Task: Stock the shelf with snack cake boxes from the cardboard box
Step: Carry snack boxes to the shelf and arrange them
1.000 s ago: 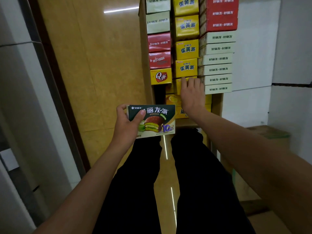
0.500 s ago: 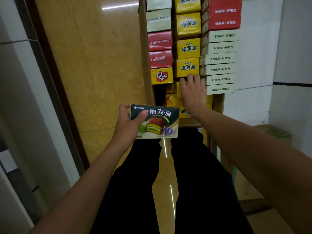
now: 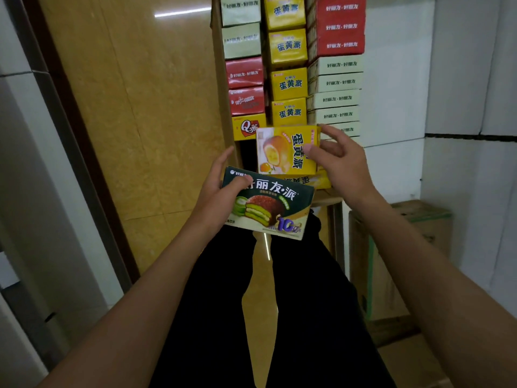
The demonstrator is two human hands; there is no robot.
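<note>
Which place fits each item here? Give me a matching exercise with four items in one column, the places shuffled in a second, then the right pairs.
Items:
1. green cake box
2. yellow cake box with fruit picture
3. red boxes
4. brown cardboard box

Places:
A. on the floor at the right
B. held in the left hand
C. top of the right-hand stack
D. held in the right hand

Pairs: 1-B, 2-D, 3-C, 4-A

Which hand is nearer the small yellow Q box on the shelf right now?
Left. The left hand, gripping the green snack cake box, sits just below the yellow Q box; the right hand, holding the yellow egg-yolk pie box, is farther right.
</note>
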